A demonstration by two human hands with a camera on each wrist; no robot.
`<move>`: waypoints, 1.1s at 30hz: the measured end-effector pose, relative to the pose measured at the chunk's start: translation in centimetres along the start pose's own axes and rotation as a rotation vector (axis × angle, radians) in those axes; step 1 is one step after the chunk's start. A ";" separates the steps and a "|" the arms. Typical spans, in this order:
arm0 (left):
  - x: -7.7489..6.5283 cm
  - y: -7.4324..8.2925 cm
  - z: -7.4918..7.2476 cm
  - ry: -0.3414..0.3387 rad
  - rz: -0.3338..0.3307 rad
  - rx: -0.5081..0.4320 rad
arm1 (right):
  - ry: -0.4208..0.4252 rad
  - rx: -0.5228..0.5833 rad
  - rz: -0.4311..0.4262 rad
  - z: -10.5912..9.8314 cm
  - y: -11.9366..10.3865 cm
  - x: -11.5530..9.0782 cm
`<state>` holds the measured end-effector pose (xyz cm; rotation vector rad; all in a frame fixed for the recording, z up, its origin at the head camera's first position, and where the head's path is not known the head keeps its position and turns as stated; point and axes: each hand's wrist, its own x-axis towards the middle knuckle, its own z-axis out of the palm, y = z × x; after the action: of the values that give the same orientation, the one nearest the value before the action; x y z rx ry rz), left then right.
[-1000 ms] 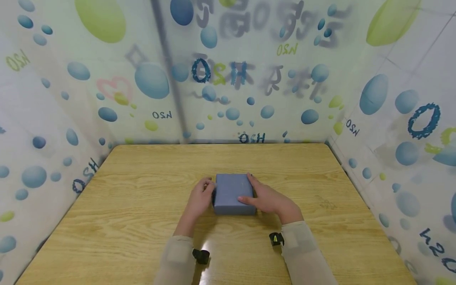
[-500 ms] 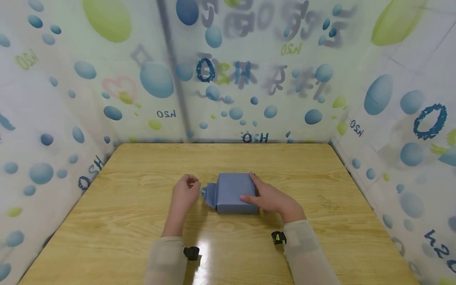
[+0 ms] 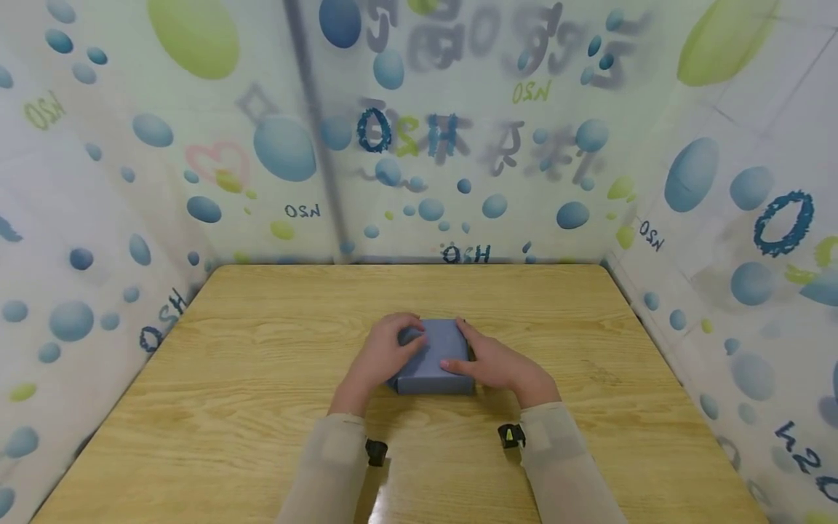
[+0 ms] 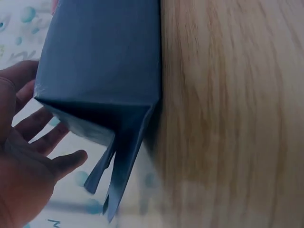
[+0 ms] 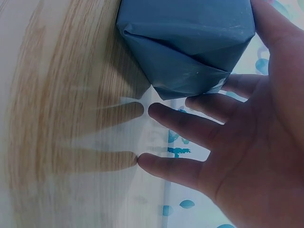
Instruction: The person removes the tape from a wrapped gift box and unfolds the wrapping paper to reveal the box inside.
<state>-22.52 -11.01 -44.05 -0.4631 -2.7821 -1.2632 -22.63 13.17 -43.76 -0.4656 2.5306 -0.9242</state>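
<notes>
A small box [image 3: 435, 370] wrapped in blue-grey paper lies on the wooden table in the head view. My left hand [image 3: 380, 353] reaches over its left end, thumb and forefinger at the top face. In the left wrist view, loose paper flaps [image 4: 126, 161] stick out from that end, while several fingers spread apart beside them. My right hand [image 3: 500, 367] holds the opposite end, its thumb on top and forefinger at the far corner. The right wrist view shows a folded, tapered paper end [image 5: 185, 71] there, with the lower fingers stretched out and their tips near the tabletop.
The wooden table [image 3: 275, 306] extends around the box on all sides. Printed curtains or sheets [image 3: 419, 167] with bubble patterns close off the back and both sides. A small black wrist camera [image 3: 376, 453] hangs at the left sleeve, another [image 3: 511, 437] at the right.
My left hand first moved left, away from the box, uncovering its paper flaps, then came back right over the box's left end. My right hand has stayed on the right end.
</notes>
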 end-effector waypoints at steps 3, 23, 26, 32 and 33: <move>0.7 -0.3 0.4 -0.054 -0.005 -0.038 | 0.000 0.002 0.000 0.0 0.0 -0.1; 0.0 -0.2 0.0 -0.074 -0.088 0.197 | 0.186 -0.126 0.015 -0.4 0.2 -0.2; -0.8 0.2 -0.1 -0.097 -0.122 0.254 | 0.226 -0.184 0.037 -0.5 -0.1 0.0; -1.9 1.2 -0.2 -0.083 -0.184 0.257 | 0.195 -0.212 -0.028 -0.3 -0.8 0.1; -2.0 1.3 -0.2 -0.073 -0.190 0.256 | 0.176 -0.201 -0.046 -0.3 -0.8 0.0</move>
<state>-20.26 -10.80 -43.31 -0.2373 -3.0539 -0.9126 -22.63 12.71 -43.03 -0.5252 2.7996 -0.7604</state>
